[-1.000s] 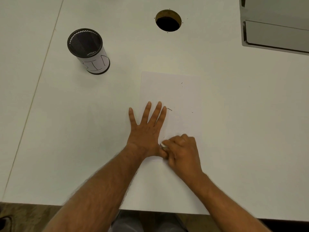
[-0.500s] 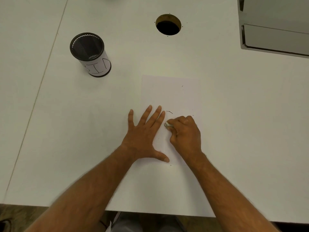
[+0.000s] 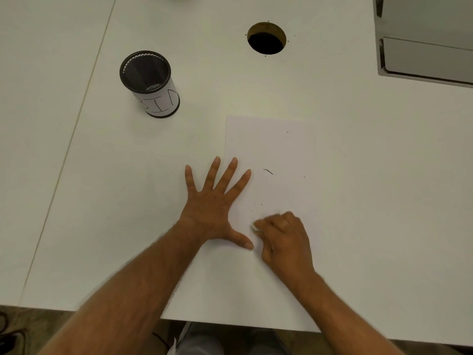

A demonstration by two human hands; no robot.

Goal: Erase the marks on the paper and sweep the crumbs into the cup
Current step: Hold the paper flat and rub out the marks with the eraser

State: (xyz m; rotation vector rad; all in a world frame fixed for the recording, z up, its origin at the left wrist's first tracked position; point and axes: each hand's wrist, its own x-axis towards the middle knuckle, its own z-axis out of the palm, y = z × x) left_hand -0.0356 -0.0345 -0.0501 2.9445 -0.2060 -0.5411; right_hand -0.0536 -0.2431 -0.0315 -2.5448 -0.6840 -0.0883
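My right hand (image 3: pixel 284 239) pinches a small white eraser (image 3: pixel 255 228) against the white paper sheet (image 3: pixel 271 149), my left hand (image 3: pixel 212 201) pressing flat with fingers spread, dark marks (image 3: pixel 268 171) remain beyond, and the black mesh cup (image 3: pixel 149 83) awaits crumbs.

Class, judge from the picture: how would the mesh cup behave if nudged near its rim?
The cup stands upright and is taller than wide, so it would probably tip rather than slide. Its wall looks like thin mesh, so likely light. Being round, it may roll once down.
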